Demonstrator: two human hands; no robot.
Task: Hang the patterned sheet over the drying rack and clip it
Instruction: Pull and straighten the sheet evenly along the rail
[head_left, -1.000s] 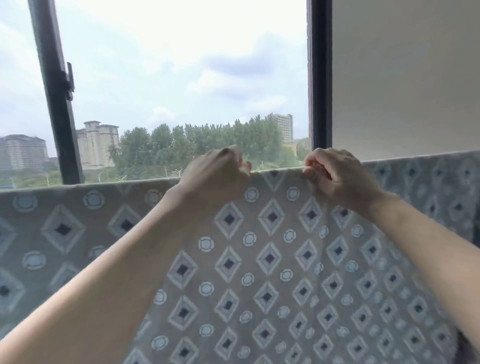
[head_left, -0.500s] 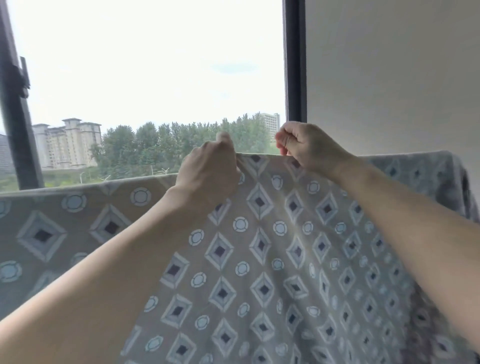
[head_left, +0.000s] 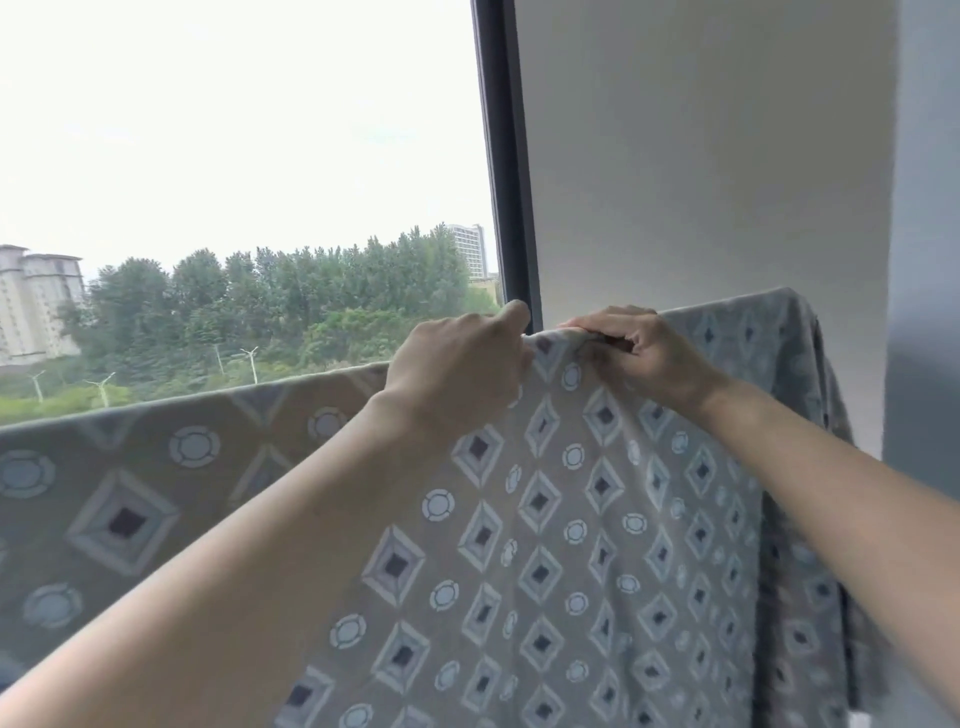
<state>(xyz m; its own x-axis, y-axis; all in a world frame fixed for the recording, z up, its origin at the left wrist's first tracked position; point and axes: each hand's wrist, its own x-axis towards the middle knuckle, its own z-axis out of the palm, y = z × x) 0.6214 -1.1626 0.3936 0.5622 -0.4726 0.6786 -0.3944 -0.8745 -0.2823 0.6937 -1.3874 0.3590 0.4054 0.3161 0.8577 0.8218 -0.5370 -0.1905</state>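
A grey sheet (head_left: 561, 525) printed with diamonds and rings hangs across the view, draped over a rail that it hides completely. My left hand (head_left: 457, 364) grips the sheet's top fold with curled fingers. Right beside it, my right hand (head_left: 631, 351) pinches the same top edge, its fingers bent over the fold. The two hands almost touch. No clip shows in either hand. The sheet's right end drops over the rail's end near the wall.
A dark window frame post (head_left: 506, 166) rises just behind my hands. A pale wall (head_left: 701, 156) fills the right side, with a grey-blue strip (head_left: 924, 260) at the far right. Trees and buildings lie outside the glass.
Both hands have slid to the right along the sheet's top edge and come closer together. The view has turned right, so the sheet's right end now shows.
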